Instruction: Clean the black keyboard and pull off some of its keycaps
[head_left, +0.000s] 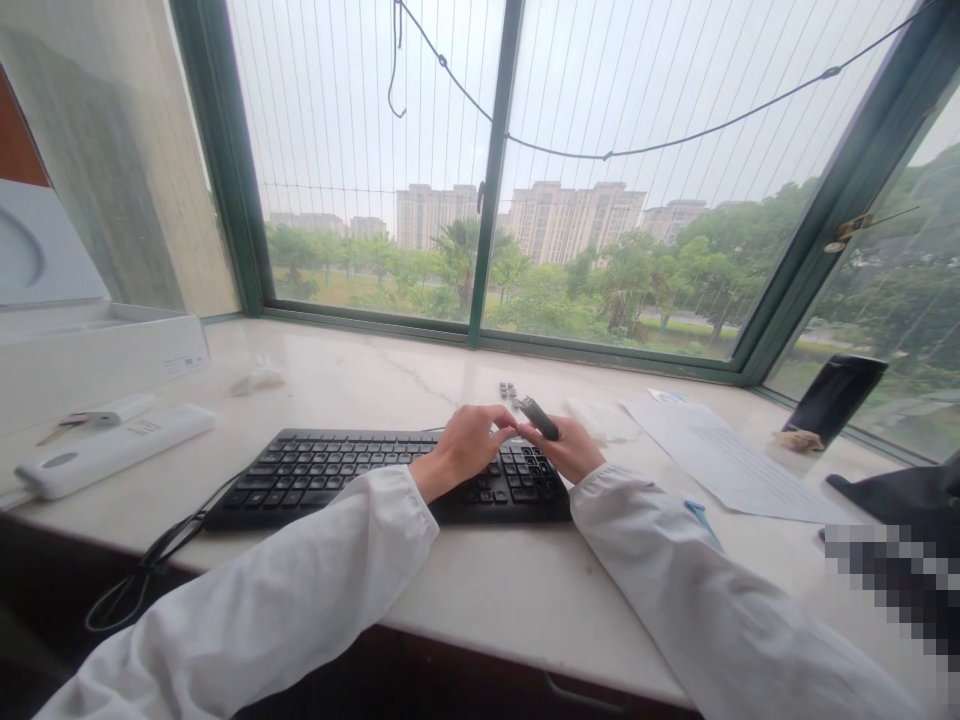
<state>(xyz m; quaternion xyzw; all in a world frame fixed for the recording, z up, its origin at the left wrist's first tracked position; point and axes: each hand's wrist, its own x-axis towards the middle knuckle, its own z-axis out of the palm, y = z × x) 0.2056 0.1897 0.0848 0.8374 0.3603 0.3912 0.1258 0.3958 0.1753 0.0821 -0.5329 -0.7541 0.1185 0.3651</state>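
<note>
A black keyboard (337,475) lies on the pale marble sill, its cable trailing off the left front edge. Both hands hover over its right end, in white sleeves. My right hand (571,447) is closed round a small dark tool (540,418) that points up and to the left. My left hand (466,443) is curled, its fingertips pinched near the tool's tip; what they hold, if anything, is too small to make out. A few small dark keycaps (508,390) lie on the sill just behind the hands.
A white box (97,350) and a white oblong device (105,452) sit at the left. Printed paper sheets (720,450) lie at the right, with a dark phone (836,398) leaning on the window frame. A crumpled tissue (255,378) lies behind the keyboard.
</note>
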